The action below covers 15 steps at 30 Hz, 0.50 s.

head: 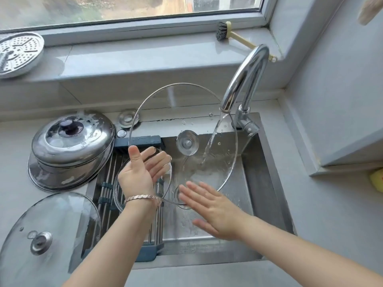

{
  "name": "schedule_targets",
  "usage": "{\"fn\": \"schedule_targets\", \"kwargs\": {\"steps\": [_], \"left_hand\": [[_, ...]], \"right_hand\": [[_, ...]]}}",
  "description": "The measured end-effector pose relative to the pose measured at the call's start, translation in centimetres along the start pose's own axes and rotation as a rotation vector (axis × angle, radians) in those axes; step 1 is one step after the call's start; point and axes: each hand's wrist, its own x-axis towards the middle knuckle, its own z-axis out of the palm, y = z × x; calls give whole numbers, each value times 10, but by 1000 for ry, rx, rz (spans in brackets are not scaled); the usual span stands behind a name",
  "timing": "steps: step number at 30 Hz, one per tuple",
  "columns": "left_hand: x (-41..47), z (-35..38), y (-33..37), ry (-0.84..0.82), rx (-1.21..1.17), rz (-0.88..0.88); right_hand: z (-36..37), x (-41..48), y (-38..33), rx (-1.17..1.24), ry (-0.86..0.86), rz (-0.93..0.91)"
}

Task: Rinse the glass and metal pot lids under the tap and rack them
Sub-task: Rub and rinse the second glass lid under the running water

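A large clear glass lid (165, 112) with a clear knob stands tilted over the sink (267, 183). Water from the tap (244, 79) hits its right half. My left hand (141, 170) holds the lid's left rim, thumb on the near face and fingers behind the glass. My right hand (211, 208) is flat and blurred, its fingertips at the lid's lower rim. A smaller glass rim (116, 195) shows under my left hand, over the roll-up rack (107, 183) on the sink's left side. Stacked metal lids (70, 141) sit on the counter at left. Another glass lid (51, 224) with a metal knob lies at the lower left.
A perforated steamer plate (18, 52) leans on the windowsill at the far left, and a dish brush (223, 32) lies on the sill at right. A yellow sponge (377, 179) sits at the right edge. A wall ledge juts out to the right of the sink.
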Motion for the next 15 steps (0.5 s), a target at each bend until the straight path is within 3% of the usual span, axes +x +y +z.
{"fn": "schedule_targets", "kwargs": {"steps": [2,4,6,8,10,11,12,15], "left_hand": [[0,-2,4,53,64,53],[-1,-3,8,87,144,111],[-4,-3,11,94,221,125],[-6,-3,12,58,261,77],[-7,-5,6,17,280,-21],[-8,-6,1,3,276,-85],[-8,-9,-5,-6,252,-155],[-7,-19,-29,-21,134,-386]], "right_hand": [[10,-22,8,81,-34,250],[9,-29,13,282,-47,731],[-1,-21,17,617,27,1217],[-13,-6,28,1133,210,1517],[-24,4,39,1722,365,1575],[-30,5,43,1869,443,1566],[-36,4,46,1885,482,1555],[-54,0,53,1578,454,1513]]}}
